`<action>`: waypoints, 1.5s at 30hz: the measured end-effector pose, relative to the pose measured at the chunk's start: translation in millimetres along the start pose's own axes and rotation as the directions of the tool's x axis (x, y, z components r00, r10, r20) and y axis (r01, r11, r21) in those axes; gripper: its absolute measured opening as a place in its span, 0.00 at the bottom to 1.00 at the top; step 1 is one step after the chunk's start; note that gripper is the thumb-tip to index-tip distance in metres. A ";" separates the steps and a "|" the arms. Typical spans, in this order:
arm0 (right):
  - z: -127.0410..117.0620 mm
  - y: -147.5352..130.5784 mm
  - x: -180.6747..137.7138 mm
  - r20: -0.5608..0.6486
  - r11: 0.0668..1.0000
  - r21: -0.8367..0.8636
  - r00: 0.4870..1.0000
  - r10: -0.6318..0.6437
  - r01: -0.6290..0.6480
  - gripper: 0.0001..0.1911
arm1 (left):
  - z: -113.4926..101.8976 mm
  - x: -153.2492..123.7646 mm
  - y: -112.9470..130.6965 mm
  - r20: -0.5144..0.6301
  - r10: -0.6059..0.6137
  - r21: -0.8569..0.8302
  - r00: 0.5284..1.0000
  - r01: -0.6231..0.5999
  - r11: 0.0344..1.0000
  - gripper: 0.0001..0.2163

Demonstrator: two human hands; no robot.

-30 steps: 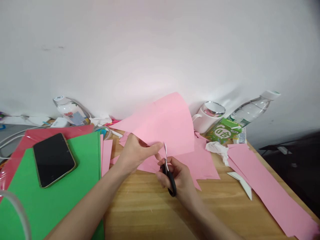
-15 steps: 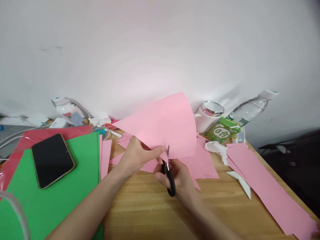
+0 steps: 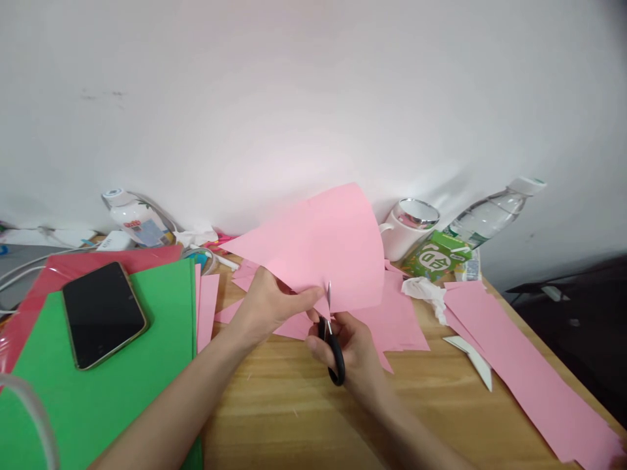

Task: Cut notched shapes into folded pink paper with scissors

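A large sheet of pink paper [image 3: 318,241], curved along its right side, is pinched near its lower edge by my left hand [image 3: 274,300]. My right hand [image 3: 353,346] grips black-handled scissors [image 3: 336,352], whose blades point up and meet the sheet's lower edge beside my left thumb. A small flap of paper lies left of the blade. Part of the blades and some of my left fingers are hidden behind the paper. Beneath the sheet, several pink paper pieces [image 3: 396,326] lie on the wooden table [image 3: 274,411].
On the left, a phone [image 3: 102,314] rests on green paper [image 3: 161,326]. Along the wall stand a white bottle [image 3: 137,219], a white mug [image 3: 404,232], a green carton [image 3: 435,256] and a tilted clear bottle [image 3: 490,215]. Pink strips [image 3: 524,365] and crumpled tissue [image 3: 425,292] lie on the right.
The scissor blades have shifted slightly and their handles have moved a little to the right. The sheet and my left hand stay almost where they were.
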State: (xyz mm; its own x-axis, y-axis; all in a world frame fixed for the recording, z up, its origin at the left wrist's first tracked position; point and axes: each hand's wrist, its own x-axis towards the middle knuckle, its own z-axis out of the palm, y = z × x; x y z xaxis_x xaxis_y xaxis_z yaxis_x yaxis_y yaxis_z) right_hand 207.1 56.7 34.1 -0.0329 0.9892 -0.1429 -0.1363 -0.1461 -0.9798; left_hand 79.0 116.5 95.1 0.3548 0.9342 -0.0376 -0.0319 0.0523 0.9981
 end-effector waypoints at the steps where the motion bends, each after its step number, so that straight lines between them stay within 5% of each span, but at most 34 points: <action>1: -0.1 0.8 0.0 0.002 1.000 0.003 1.000 0.003 -0.003 0.18 | -0.2 0.0 0.0 0.003 -0.001 -0.003 1.000 0.001 1.000 0.04; 13: 1.7 1.3 0.7 -0.020 1.000 0.006 0.999 0.027 -0.027 0.18 | -0.6 0.6 -0.9 0.033 -0.028 -0.027 0.999 0.029 0.999 0.04; 21: 0.5 3.0 0.8 -0.034 1.000 0.007 0.999 0.008 -0.008 0.16 | -3.7 3.4 -5.1 0.000 -0.002 -0.210 1.000 0.002 0.978 0.08; 32: -1.5 -1.6 2.4 0.079 0.982 0.180 0.994 -0.070 0.055 0.21 | -2.7 0.7 -3.0 0.000 -0.042 -0.130 0.999 0.042 0.991 0.05; 45: -2.8 -0.3 1.4 0.068 0.987 0.161 0.997 -0.022 0.011 0.11 | -3.6 3.0 -4.6 -0.086 -0.031 -0.108 0.996 0.022 0.994 0.12</action>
State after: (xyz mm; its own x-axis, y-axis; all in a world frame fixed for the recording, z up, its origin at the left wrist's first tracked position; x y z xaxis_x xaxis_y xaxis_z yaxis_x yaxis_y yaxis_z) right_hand 209.9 58.1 33.8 -0.0975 0.9890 -0.1114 -0.2941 -0.1356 -0.9461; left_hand 76.8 120.3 90.2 0.2743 0.9589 -0.0730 -0.1244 0.1106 0.9860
